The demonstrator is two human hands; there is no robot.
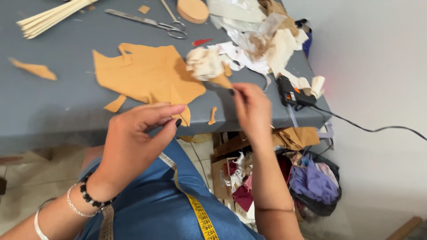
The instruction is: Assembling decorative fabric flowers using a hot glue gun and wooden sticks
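A person seated at a grey worktop (pixel 53 102) lifts a small tan cone topped with a crumpled cream wad (pixel 209 66), the right hand (pixel 252 106) pinching the cone's pointed end between thumb and fingertips, grip clenched on it. The piece hangs above the worktop, just right of a large, irregular tan cutout (pixel 147 73) lying flat there. The left hand (pixel 138 133) hovers near the worktop's front edge, fingers curled with thumb and forefinger close together; whether that grip grasps anything cannot be told. Beaded and metal bracelets (pixel 86 198) circle the left wrist, and a yellow tape measure (pixel 200 218) drapes over the person's blue clothing. Scissors (pixel 151 21) lie at the worktop's far side, near a bundle of pale sticks (pixel 49 18). A black glue gun (pixel 291 95) rests at the right edge beside a heap of fabric scraps (pixel 262 31). Tan offcuts (pixel 33 69) are scattered about.
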